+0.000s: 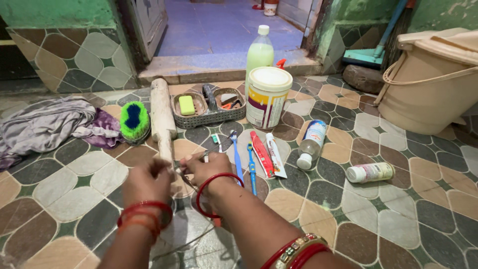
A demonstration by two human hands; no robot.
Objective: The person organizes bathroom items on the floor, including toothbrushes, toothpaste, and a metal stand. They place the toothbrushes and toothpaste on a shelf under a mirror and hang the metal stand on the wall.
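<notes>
Both hands, left hand (149,180) and right hand (209,167), pinched a thin metal wire (185,174) just before the pale wooden bat (163,122), toothbrushes untouched.

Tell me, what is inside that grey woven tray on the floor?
The grey woven plastic tray holds a yellow-green soap bar in its left compartment, and a dark object and something orange to the right. Its walls hide whatever lies lower down.

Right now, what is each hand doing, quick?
Left hand: fingers curled shut; what it holds cannot be told.
Right hand: pinched shut on a small white-tipped item, too small to identify.
</notes>
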